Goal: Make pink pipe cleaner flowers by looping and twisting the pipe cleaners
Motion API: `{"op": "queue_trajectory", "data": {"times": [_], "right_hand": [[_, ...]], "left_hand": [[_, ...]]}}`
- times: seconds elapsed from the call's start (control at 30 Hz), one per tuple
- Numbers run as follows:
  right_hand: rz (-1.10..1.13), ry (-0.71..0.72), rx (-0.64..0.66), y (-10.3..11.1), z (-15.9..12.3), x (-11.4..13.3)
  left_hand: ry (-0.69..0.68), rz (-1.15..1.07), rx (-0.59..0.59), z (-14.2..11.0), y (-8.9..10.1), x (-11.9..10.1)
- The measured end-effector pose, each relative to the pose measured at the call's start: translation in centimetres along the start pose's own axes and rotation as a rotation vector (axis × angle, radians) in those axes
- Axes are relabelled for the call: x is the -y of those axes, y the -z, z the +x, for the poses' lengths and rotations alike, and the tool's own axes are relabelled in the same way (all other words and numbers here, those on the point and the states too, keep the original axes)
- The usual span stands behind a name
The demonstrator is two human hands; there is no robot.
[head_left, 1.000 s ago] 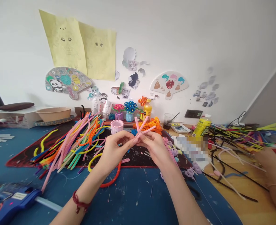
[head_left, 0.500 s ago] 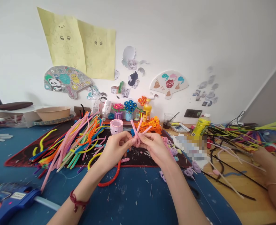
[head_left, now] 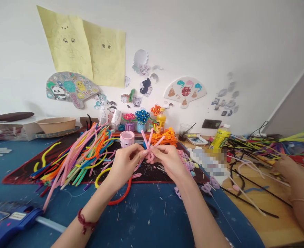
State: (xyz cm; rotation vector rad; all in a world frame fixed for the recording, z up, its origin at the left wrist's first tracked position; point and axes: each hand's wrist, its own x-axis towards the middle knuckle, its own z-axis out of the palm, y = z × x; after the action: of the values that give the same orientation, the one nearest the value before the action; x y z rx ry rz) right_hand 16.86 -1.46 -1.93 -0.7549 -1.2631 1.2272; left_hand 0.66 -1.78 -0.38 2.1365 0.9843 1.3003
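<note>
Between my two hands is a bundle of pink pipe cleaners (head_left: 150, 156), looped at the bottom, with several straight ends fanning upward. My left hand (head_left: 128, 162) pinches it from the left with thumb and forefinger. From the right, my right hand (head_left: 169, 159) pinches it the same way, fingertips close to the left ones. Just behind my left hand stands a pink cup-shaped pot (head_left: 127, 140). A red pipe cleaner (head_left: 124, 196) curves over the mat's front edge below my left hand.
A heap of coloured pipe cleaners (head_left: 77, 155) lies left on the dark mat (head_left: 20, 175). A blue glue gun (head_left: 17, 220) sits at the front left. Flower pots and a yellow drink bottle (head_left: 161, 121) stand behind. On the right, another person's hand (head_left: 287, 168) reaches among pipe cleaners.
My hands stay pinched on the pink bundle; its loops now show more below the fingertips. The other person's hand has moved slightly left and up. The view has shifted a little.
</note>
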Motion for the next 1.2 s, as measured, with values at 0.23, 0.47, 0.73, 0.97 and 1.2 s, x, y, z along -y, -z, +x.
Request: {"op": "queue_trajectory", "data": {"times": [0.23, 0.47, 0.73, 0.97, 1.2], "right_hand": [[0.066, -0.027, 0.016, -0.2, -0.2, 0.2], [0.038, -0.025, -0.039, -0.5, -0.3, 0.6], [-0.019, 0.195, -0.144, -0.9, 0.1, -0.2], [-0.182, 0.266, -0.148, -0.9, 0.1, -0.9], [-0.249, 0.296, -0.180, -1.1, -0.1, -0.6]], "left_hand": [[0.028, 0.058, -0.030, 0.0, -0.1, 0.0], [0.044, -0.058, 0.008, -0.1, -0.1, 0.3], [0.306, -0.277, -0.052, 0.0, -0.8, 0.3], [0.384, -0.711, -0.041, -0.2, -0.9, -0.2], [0.326, -0.652, -0.105, -0.3, -1.3, -0.6]]}}
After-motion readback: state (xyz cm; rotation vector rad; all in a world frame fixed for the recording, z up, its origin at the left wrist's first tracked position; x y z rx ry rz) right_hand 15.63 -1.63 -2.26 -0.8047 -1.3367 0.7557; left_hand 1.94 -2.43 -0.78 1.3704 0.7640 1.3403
